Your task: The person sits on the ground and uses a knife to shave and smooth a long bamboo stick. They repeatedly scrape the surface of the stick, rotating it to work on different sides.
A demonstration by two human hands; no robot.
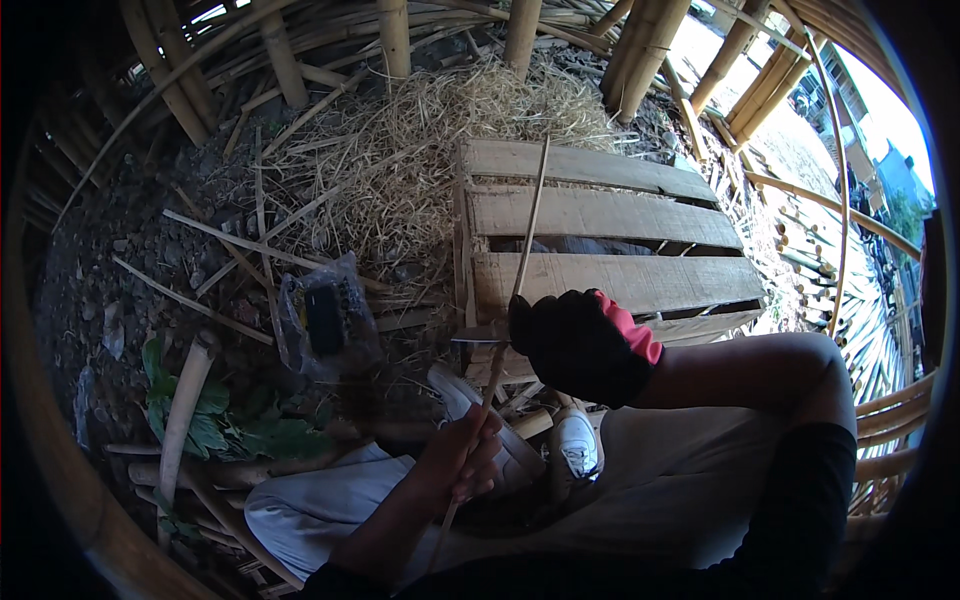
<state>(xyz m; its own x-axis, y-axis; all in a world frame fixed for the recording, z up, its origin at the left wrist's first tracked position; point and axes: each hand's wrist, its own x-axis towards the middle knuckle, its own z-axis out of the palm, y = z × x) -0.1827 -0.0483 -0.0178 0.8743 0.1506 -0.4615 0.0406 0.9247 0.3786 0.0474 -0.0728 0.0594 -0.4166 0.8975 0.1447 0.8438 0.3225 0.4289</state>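
Bamboo strip (528, 225), thin and pale, runs nearly upright through the middle of the frame, from the top slat of the wooden pallet (600, 215) down to the person's lap at lower centre, leaning slightly rightward at its upper end. Its long axis passes through both hands: the bare left hand (462, 462) sits lower, fingers wrapped closed around the strip's lower stretch, while the right hand (580, 345), in a black glove with a red cuff, sits just above it, closed on what appears to be a blade (480, 335) laid flat across the strip. Both hands are equally on the strip; the left is nearer its bottom end. The strip looks dry, narrow, straight and lightly flexible, tan-yellow against the grey soil (150, 260).
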